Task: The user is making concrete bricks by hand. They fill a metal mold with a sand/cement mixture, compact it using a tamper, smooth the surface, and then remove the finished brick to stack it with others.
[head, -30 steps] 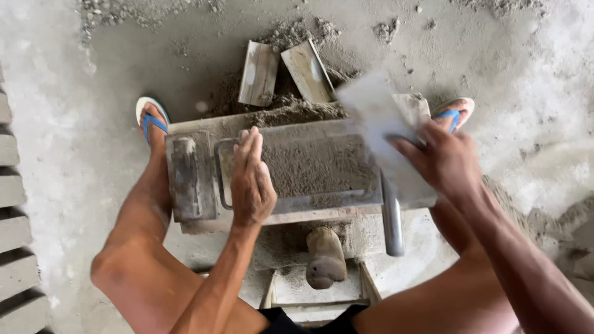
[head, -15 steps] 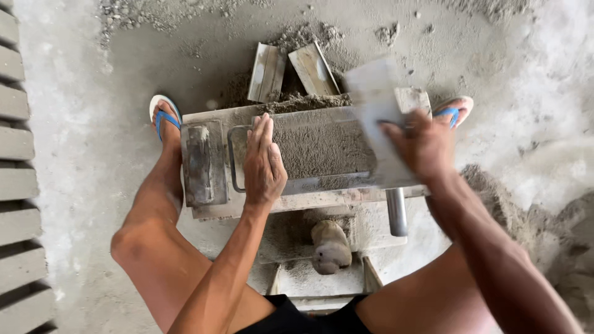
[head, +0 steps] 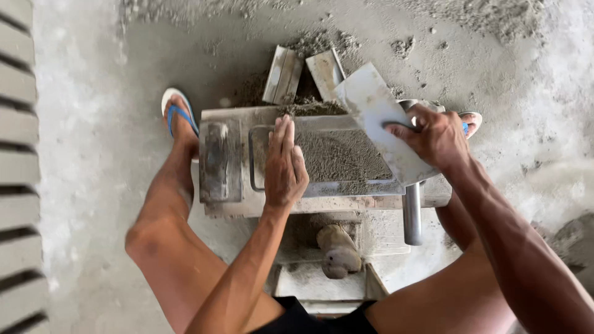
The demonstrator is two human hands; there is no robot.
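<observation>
A grey metal brick mould point(head: 230, 124) stands between my legs, its cavity filled with damp sand-cement mix point(head: 337, 154). My left hand point(head: 283, 164) lies flat, fingers together, on the left side of the mix and the cavity's rim. My right hand point(head: 436, 136) grips a flat grey rectangular board point(head: 371, 111) by its lower right part. The board is tilted over the right end of the mould, its upper corner pointing away from me.
Two grey slabs point(head: 303, 74) lean behind the mould in loose mix. A steel handle point(head: 412, 213) hangs at the mould's front right. Finished grey blocks point(head: 18, 161) line the left edge. My feet wear blue-strapped sandals point(head: 176, 114). A pile of mix point(head: 575, 241) lies right.
My right hand has lifted the board up and tilted it over the mould's right end. My left hand stays flat on the mix. The view has shifted slightly.
</observation>
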